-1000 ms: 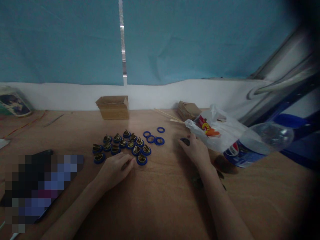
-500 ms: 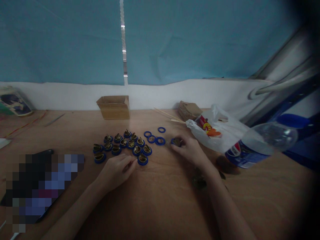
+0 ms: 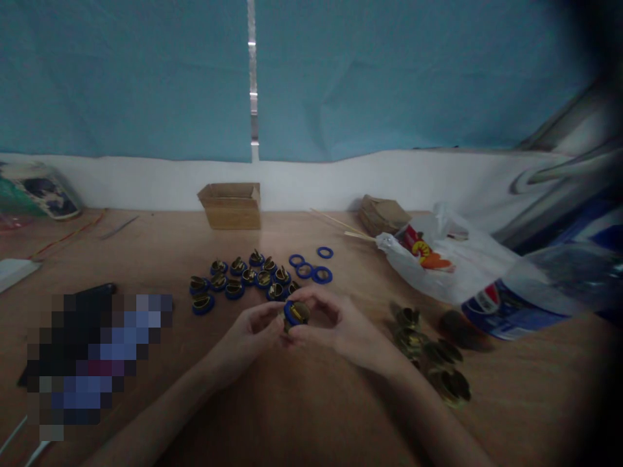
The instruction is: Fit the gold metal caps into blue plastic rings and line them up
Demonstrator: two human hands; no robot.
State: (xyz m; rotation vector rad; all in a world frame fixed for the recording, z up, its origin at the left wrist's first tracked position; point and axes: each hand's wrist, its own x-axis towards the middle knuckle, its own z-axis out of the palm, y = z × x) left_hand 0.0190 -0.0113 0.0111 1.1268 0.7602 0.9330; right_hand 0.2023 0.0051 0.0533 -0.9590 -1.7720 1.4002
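Observation:
Between both hands, in the middle of the head view, is a brass-coloured metal disc with a blue ring (image 3: 296, 313) around it. My left hand (image 3: 257, 332) is closed on its left side, with the thumb and fingers pinching the edge. On the right, my right hand (image 3: 341, 329) grips the same piece between thumb and fingers. Just beyond my left hand stand several brass flap discs in blue rings (image 3: 234, 288), their flaps raised. Loose blue rings (image 3: 322, 275) lie past my right hand. Several brass discs without rings (image 3: 452, 383) sit beside my right forearm.
A cardboard box (image 3: 232, 211) stands at the back, with another brown carton (image 3: 384, 215) and thin sticks to its right. A white plastic bag (image 3: 413, 266) and a Pepsi bottle (image 3: 506, 308) are at the right. A pixelated dark device (image 3: 92, 357) lies at the left.
My right hand has come left and nearer with the disc from beside the loose rings. My left hand has moved right to meet it, and both now hold the piece. The view has shifted slightly.

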